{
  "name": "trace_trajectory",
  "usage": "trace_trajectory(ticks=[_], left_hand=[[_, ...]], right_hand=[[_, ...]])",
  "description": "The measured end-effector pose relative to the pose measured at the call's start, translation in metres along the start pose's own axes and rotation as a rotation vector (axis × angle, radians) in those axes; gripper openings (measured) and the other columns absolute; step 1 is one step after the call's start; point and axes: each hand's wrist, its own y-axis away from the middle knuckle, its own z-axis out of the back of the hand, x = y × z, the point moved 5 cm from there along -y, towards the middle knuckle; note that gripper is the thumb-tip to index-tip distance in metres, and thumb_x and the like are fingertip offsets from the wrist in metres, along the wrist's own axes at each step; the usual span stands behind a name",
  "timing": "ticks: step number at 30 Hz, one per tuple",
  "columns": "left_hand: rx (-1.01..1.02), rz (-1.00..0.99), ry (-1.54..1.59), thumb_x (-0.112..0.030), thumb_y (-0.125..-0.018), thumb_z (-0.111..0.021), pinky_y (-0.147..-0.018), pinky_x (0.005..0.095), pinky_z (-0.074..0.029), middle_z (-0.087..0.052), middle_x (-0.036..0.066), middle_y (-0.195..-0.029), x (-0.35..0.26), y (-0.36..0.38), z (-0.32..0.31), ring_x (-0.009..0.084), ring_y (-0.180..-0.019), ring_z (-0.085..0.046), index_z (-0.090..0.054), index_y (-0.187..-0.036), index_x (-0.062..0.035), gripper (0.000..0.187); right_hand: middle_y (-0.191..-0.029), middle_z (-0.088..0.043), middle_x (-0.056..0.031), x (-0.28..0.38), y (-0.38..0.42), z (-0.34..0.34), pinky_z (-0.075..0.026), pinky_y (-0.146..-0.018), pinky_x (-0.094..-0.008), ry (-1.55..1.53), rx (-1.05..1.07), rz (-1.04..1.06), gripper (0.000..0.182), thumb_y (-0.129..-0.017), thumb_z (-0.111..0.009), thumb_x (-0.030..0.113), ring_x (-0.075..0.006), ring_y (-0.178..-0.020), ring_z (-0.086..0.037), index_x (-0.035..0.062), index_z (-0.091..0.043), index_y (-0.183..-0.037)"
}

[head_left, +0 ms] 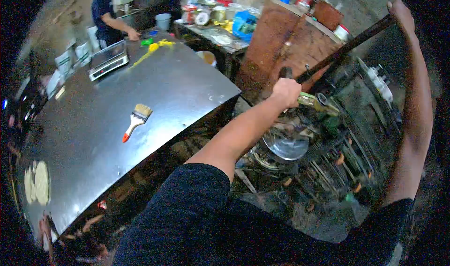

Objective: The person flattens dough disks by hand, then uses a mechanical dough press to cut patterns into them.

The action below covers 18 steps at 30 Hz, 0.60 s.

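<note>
My left hand [287, 92] is closed round a dark, upright handle [285, 72] on greasy machinery, just right of the metal table. At the upper right my raised right hand [402, 15] is at the top end of a long dark bar [349, 47], its fingers wrapped round it. The bar slants down to the left, close to my left hand. Below my left hand is a round shiny metal part [287, 142]. A greenish part [313, 100] of the machinery lies right beside it.
The metal table [176, 88] carries a brush [137, 121], a scale [108, 62] and flat pale dough pieces [41, 182]. Another person [105, 18] stands at its far side. Behind the machinery is a rusty brown cabinet [267, 43]; jars and bags crowd a side table [213, 34].
</note>
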Motion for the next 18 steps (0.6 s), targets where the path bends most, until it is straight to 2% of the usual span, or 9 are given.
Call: trace_trajectory(ticks=[2, 4, 6, 11, 12, 14, 16, 17, 18], left_hand=[[-0.023, -0.003, -0.015, -0.033, -0.064, -0.077, -0.077, 0.0364, -0.055, -0.070, 0.009, -0.087, 0.002, -0.001, -0.006, 0.0231, -0.086, -0.068, -0.072, -0.086, -0.0094, 0.033], [-0.061, -0.038, 0.017, -0.036, -0.065, -0.077, -0.073, 0.0362, -0.055, -0.070, 0.010, -0.085, 0.004, 0.001, -0.007, 0.0230, -0.083, -0.068, -0.072, -0.084, -0.0095, 0.033], [-0.060, -0.080, -0.001, -0.041, -0.066, -0.078, -0.076, 0.0375, -0.054, -0.070, 0.011, -0.088, 0.006, 0.001, -0.013, 0.0245, -0.087, -0.068, -0.071, -0.086, -0.0091, 0.039], [0.063, -0.034, -0.027, -0.062, -0.061, -0.075, -0.076, 0.0410, -0.053, -0.069, 0.017, -0.091, 0.008, -0.004, -0.017, 0.0302, -0.088, -0.067, -0.070, -0.090, -0.0045, 0.065], [0.123, 0.009, 0.010, -0.071, -0.060, -0.069, -0.078, 0.0416, -0.053, -0.068, 0.019, -0.093, 0.007, -0.003, -0.019, 0.0312, -0.090, -0.067, -0.070, -0.091, -0.0026, 0.075], [0.205, 0.056, 0.050, -0.083, -0.064, -0.054, -0.083, 0.0415, -0.051, -0.067, 0.022, -0.100, 0.009, -0.001, -0.016, 0.0338, -0.097, -0.065, -0.069, -0.098, 0.0016, 0.092], [0.147, 0.141, 0.080, -0.085, -0.071, -0.039, -0.089, 0.0446, -0.047, -0.064, 0.027, -0.103, 0.006, 0.009, -0.015, 0.0386, -0.102, -0.062, -0.068, -0.099, 0.0058, 0.099], [0.092, 0.203, 0.092, -0.080, -0.080, -0.027, -0.090, 0.0462, -0.046, -0.063, 0.029, -0.103, 0.008, 0.005, -0.014, 0.0409, -0.103, -0.061, -0.067, -0.099, 0.0070, 0.098], [0.067, 0.215, 0.106, -0.074, -0.086, -0.020, -0.091, 0.0475, -0.045, -0.062, 0.031, -0.103, 0.009, -0.006, -0.016, 0.0429, -0.104, -0.059, -0.067, -0.099, 0.0077, 0.095]], right_hand=[[-0.085, -0.063, -0.0227, -0.007, 0.036, 0.046, -0.048, -0.071, -0.0434, 0.072, 0.156, 0.089, 0.037, -0.091, -0.058, 0.034, -0.0389, -0.080, -0.062, -0.0025, -0.061, -0.090], [-0.089, -0.063, -0.0193, -0.053, 0.065, 0.074, -0.049, -0.068, -0.0403, 0.141, 0.374, 0.048, 0.028, -0.088, -0.062, 0.026, -0.0319, -0.076, -0.062, -0.0003, -0.059, -0.099], [-0.096, -0.062, -0.0161, -0.031, 0.138, 0.155, -0.050, -0.062, -0.0365, 0.003, 0.656, -0.052, 0.030, -0.083, -0.063, 0.018, -0.0275, -0.076, -0.062, 0.0019, -0.056, -0.107], [-0.115, -0.059, -0.0094, 0.068, 0.357, 0.279, -0.051, -0.048, -0.0268, -0.528, 1.508, -0.913, 0.061, -0.070, -0.066, -0.001, -0.0178, -0.081, -0.062, 0.0077, -0.048, -0.128], [-0.107, -0.061, -0.0149, 0.091, 0.395, 0.287, -0.056, -0.064, -0.0378, -0.366, 1.477, -0.709, 0.054, -0.072, -0.058, 0.003, -0.0255, -0.075, -0.066, 0.0098, -0.053, -0.126], [-0.114, -0.061, -0.0185, 0.105, 0.546, 0.297, -0.034, -0.105, -0.0440, -0.443, 1.125, -0.602, 0.054, -0.068, -0.059, 0.006, -0.0349, -0.118, -0.051, 0.0056, -0.055, -0.122], [-0.096, -0.059, -0.0187, 0.122, 0.488, 0.316, -0.041, -0.088, -0.0424, -0.479, 1.231, -0.706, 0.047, -0.064, -0.065, 0.004, -0.0370, -0.100, -0.053, 0.0033, -0.057, -0.111], [-0.091, -0.060, -0.0223, 0.118, 0.477, 0.321, -0.042, -0.086, -0.0462, -0.401, 1.146, -0.581, 0.044, -0.064, -0.062, 0.006, -0.0427, -0.098, -0.054, 0.0034, -0.058, -0.107], [-0.088, -0.054, -0.0194, 0.113, 0.480, 0.310, -0.041, -0.076, -0.0390, -0.456, 1.310, -0.666, 0.050, -0.059, -0.066, 0.007, -0.0361, -0.082, -0.048, 0.0041, -0.054, -0.107]])
